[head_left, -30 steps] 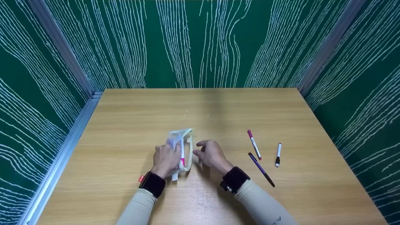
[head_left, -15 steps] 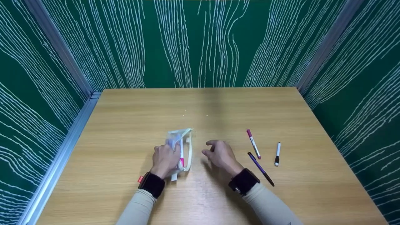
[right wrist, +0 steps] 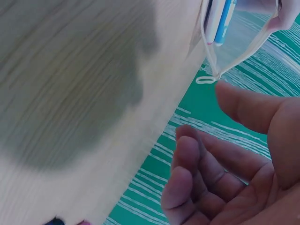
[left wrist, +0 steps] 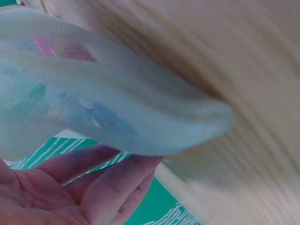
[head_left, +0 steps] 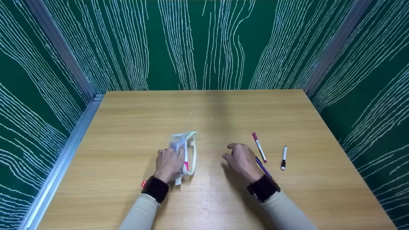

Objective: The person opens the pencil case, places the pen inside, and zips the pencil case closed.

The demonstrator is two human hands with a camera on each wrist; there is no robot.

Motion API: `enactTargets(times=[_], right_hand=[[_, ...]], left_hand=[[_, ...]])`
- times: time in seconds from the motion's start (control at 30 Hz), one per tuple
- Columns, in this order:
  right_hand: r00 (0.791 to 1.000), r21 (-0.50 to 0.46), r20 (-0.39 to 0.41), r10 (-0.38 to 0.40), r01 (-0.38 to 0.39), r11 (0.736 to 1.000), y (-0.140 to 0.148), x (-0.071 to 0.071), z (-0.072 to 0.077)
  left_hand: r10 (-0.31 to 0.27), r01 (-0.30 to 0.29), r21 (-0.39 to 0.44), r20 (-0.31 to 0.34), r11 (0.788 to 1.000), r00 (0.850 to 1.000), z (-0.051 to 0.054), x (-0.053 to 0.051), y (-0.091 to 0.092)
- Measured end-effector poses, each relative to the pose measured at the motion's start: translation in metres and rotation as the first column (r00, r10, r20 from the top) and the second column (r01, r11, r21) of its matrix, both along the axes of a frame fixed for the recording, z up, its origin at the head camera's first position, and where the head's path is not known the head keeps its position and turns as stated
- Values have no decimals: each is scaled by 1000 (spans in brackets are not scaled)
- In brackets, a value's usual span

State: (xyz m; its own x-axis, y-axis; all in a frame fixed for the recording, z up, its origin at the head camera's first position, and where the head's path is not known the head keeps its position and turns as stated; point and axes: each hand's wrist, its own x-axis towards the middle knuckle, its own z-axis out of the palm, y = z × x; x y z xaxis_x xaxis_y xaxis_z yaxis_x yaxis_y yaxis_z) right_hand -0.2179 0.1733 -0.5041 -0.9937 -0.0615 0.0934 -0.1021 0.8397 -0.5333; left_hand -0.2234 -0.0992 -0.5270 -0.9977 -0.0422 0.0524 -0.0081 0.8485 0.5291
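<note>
My left hand [head_left: 169, 164] grips a translucent zippered pencil pouch [head_left: 194, 156], its thumb over the near side of the opening. Inside the pouch lies a white marker with a pink end [head_left: 186, 156]; the right wrist view also shows a blue-and-white marker [right wrist: 227, 21] in it. The left wrist view has the pouch [left wrist: 150, 112] bulging above the loosely bent fingers [left wrist: 117, 187]. Nothing is in my right hand [head_left: 243, 161], which hovers over the table with thumb and fingers apart. A dark purple pen [head_left: 262, 165] is partly hidden behind that hand and wrist.
Right of the right hand lie a white marker with magenta ends [head_left: 259, 148] and a short white marker with a black cap [head_left: 283, 158]. Tiny pale specks dot the wooden table [head_left: 143, 111]. Green walls [head_left: 217, 44] with white lines enclose its back and sides.
From beside the pouch's opening, my right hand has moved rightward toward the loose pens, and its wrist now covers part of the purple pen. The left hand and pouch stay in place.
</note>
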Motion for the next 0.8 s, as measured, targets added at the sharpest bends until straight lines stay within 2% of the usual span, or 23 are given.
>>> enactTargets(times=[0.23,0.5,0.63,0.8], right_hand=[[1000,78,-21,4,-2,997,26,4,4],[1000,195,-7,10,-8,981,53,8,14],[1000,228,19,15,-19,973,66,9,15],[998,260,59,-19,3,966,83,11,15]], left_hand=[[14,-14,15,16,1000,1000,0,1,-1],[18,-18,-10,-19,1000,1000,0,1,-1],[9,-9,-15,-19,1000,1000,0,0,0],[11,-11,-2,-3,1000,1000,0,-1,1]])
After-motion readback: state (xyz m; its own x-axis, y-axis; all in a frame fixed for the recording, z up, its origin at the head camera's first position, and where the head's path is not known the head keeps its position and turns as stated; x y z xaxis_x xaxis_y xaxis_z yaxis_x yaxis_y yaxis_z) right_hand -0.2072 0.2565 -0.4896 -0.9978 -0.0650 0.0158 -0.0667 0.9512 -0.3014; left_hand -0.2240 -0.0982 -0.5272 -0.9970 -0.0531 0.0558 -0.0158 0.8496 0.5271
